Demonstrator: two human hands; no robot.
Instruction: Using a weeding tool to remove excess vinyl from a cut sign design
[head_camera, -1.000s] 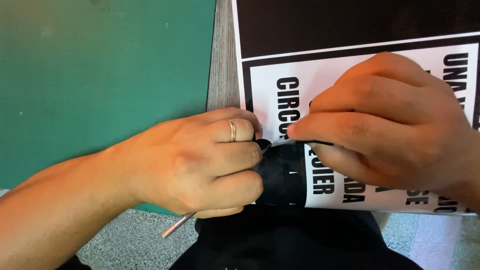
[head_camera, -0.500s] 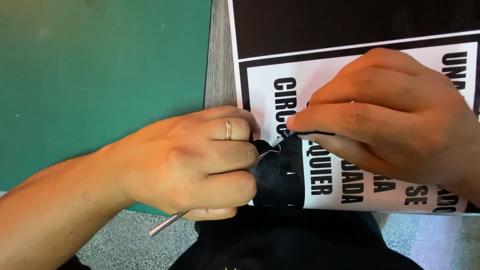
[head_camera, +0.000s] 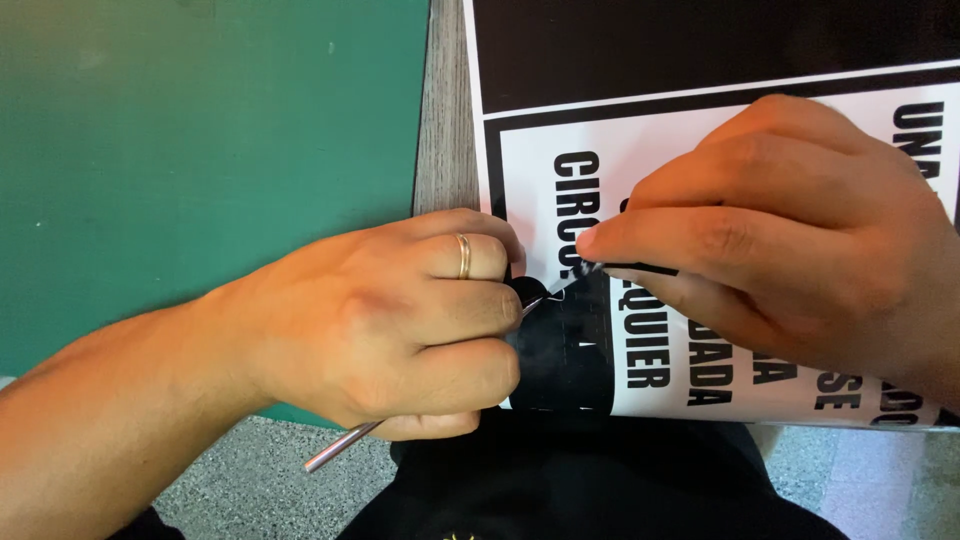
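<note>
My left hand (head_camera: 390, 320), with a ring on one finger, is closed around a thin metal tool (head_camera: 340, 447). Its handle end sticks out below the hand and its tip reaches the black vinyl patch (head_camera: 565, 355) at the sheet's lower left. My right hand (head_camera: 790, 240) rests on the black-and-white printed sheet (head_camera: 620, 150). Its index finger and thumb pinch a narrow black strip (head_camera: 640, 268) right where the tool's tip meets it. What lies under the right palm is hidden.
A green board (head_camera: 200, 140) fills the left side. A grey wooden strip (head_camera: 445, 110) runs between it and the sheet. Dark clothing (head_camera: 560, 480) and speckled floor (head_camera: 240, 480) show below.
The tool's handle end has shifted slightly under my left hand. Both hands stay almost in place at the strip.
</note>
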